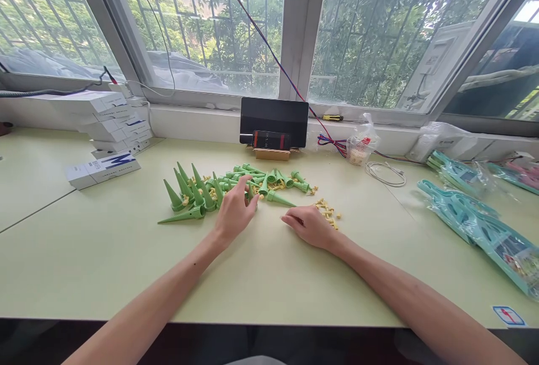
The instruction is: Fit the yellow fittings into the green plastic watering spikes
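My left hand [236, 208] is at the near edge of a heap of green plastic cone spikes [242, 177], its thumb and forefinger apart. A green cone shows just beyond those fingers; I see nothing gripped. Several green spikes [197, 191] stand upright left of this hand, and one spike [181, 216] lies on its side before them. My right hand [311, 226] rests on the table with its fingers curled together; whatever they hold, if anything, is hidden. Small yellow plastic pieces [330, 213] lie beside it. A loose green spike [280, 199] points toward it.
A tablet [273, 118] and a phone [272, 140] lean against the sill behind the heap. White boxes [103, 168] are at the left. A white cable [385, 174], a plastic bag [361, 143] and wrapped teal items [475, 213] lie on the right of the table [236, 286].
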{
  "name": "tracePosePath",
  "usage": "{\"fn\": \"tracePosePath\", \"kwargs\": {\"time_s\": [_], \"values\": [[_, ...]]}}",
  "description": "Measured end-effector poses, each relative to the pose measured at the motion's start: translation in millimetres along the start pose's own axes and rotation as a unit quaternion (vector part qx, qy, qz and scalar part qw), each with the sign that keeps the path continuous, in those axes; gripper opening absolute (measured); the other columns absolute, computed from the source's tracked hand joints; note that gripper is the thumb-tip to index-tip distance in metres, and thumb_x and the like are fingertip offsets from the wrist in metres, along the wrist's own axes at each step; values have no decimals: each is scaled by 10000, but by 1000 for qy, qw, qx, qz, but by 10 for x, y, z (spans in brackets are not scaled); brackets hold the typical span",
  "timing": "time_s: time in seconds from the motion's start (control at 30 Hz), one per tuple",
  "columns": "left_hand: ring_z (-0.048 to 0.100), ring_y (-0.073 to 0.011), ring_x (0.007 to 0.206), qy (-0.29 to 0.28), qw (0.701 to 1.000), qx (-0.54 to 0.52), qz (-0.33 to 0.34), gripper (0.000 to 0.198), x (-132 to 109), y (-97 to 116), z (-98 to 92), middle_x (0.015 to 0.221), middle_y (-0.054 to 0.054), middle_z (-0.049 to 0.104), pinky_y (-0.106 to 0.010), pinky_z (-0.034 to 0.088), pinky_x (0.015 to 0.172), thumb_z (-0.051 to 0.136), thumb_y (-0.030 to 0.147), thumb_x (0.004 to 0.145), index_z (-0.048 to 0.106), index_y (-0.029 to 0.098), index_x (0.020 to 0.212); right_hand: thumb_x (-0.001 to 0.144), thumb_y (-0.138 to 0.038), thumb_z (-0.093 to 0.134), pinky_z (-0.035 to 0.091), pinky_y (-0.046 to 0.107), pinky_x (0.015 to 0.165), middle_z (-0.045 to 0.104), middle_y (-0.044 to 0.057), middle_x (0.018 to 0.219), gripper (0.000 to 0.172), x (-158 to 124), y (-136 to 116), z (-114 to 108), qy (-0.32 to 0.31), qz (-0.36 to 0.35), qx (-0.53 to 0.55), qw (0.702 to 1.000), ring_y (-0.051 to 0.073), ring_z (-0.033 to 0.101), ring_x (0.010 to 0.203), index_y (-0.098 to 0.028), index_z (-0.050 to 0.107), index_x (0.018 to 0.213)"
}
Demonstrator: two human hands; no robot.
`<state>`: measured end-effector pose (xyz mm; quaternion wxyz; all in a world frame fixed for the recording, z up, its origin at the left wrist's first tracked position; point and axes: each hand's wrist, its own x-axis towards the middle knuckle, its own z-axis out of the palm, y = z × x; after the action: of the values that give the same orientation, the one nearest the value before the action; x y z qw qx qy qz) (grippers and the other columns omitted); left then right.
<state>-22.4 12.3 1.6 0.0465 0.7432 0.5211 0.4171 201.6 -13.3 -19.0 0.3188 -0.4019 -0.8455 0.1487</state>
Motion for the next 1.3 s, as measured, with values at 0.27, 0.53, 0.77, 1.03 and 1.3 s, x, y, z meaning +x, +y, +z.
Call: {"fn": "tracePosePath", "kwargs": {"time_s": [0.27, 0.53, 0.77, 1.03, 1.3], "values": [[585, -167, 636, 25, 999, 16, 21, 310, 37, -37, -33, 797, -20, 624, -292, 474, 686, 508, 136, 870, 539, 189, 1173, 988, -321, 452, 342, 242, 601, 581, 0, 616, 375, -6, -13, -16, 2, 0, -8, 1000, 122, 479, 576, -181, 570, 661], [544, -130, 548, 48, 999, 24, 10, 344, 40, -36, -55, 881, -33, 643, -297, 485, 687, 516, 136, 872, 523, 173, 1213, 963, -264, 482, 392, 262, 622, 615, 25, 714, 212, 5, 18, -44, 91, 33, -28, 995, 147, 518, 629, -179, 630, 837], [463, -44, 461, 144, 987, 1, 66, 142, 18, 152, -124, 1044, -46, 621, -241, 461, 568, 555, 172, 870, 566, 184, 1012, 908, -164, 545, 447, 389, 862, 660, 97, 976, 205, 20, 97, -43, 131, 14, -86, 988, 253, 555, 962, -181, 615, 1100], [452, -50, 471, 16, 984, -81, 155, 64, -83, 222, -51, 904, -14, 615, -212, 420, 501, 524, 202, 902, 564, 201, 952, 884, -87, 572, 399, 434, 923, 659, 116, 1112, 284, 38, 124, -8, 41, 21, -128, 991, 280, 525, 1049, -170, 596, 1154], [530, -89, 540, -122, 987, -30, 104, 300, -127, 97, 112, 1296, -73, 588, -282, 497, 657, 494, 137, 880, 609, 220, 1145, 893, -46, 531, 428, 393, 882, 668, 88, 962, 208, 61, 153, 0, 45, 1, -112, 993, 241, 543, 935, -168, 639, 1022]]}}
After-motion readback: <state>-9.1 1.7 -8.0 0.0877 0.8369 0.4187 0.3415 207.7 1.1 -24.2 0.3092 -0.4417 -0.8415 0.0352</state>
